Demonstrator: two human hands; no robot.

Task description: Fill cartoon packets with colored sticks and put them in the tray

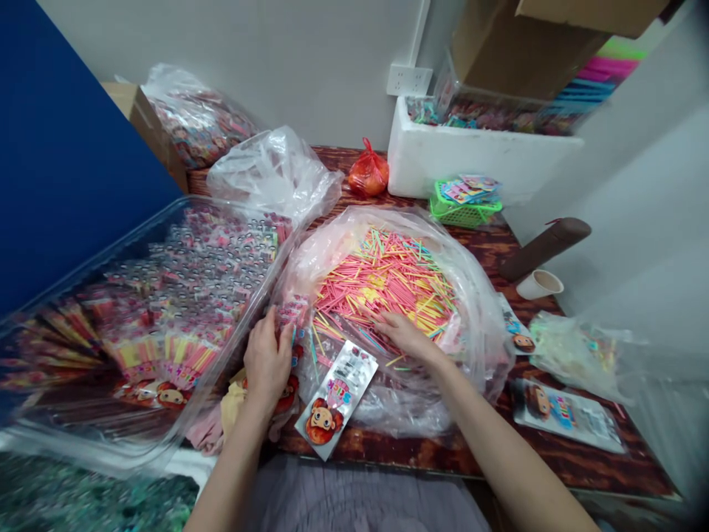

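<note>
A large clear plastic bag (476, 318) lies open in front of me, heaped with thin pink, yellow and green sticks (382, 284). My right hand (404, 334) reaches into the near side of the heap, its fingers bent together on some sticks; the fingertips are partly hidden. At the bag's left edge my left hand (269, 360) is closed on a clear printed packet (293, 312), with more cartoon-printed packaging under and beside it. Between the hands, a silver packet (337, 399) with a cartoon face lies tilted over the bag's front edge.
A clear tub (221, 355) of filled packets stands left. Behind are an empty-looking plastic bag (277, 170), a red bag (368, 171), a white foam box (470, 151) and a green basket (465, 210). A brown flask (546, 247), paper cup (540, 284) and another silver packet (570, 414) are right.
</note>
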